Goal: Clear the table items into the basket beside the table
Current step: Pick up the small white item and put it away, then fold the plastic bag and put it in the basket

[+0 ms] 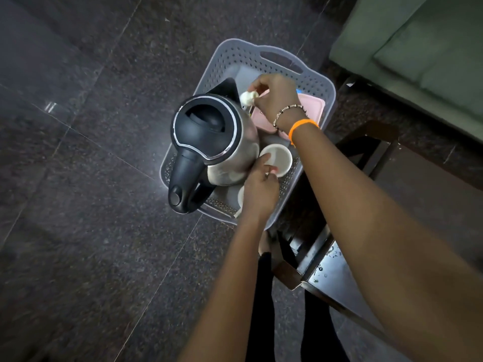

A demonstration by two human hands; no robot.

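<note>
Person is leaning over the grey basket [230,52] on the floor beside the table [337,273]. Left hand [260,193] is pinching the rim of a white cup [277,159] next to the electric kettle [213,145]; right hand [274,96] is gripping a crumpled white wad [248,97] over the pink tray [312,107]. Probably best setting the cup down upright, clear of the kettle, before letting go.

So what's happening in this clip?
A person is loading a grey basket on the floor. The left hand pinches the rim of a white cup beside the kettle already in the basket. The right hand holds a small white thing above a pink board.
</note>
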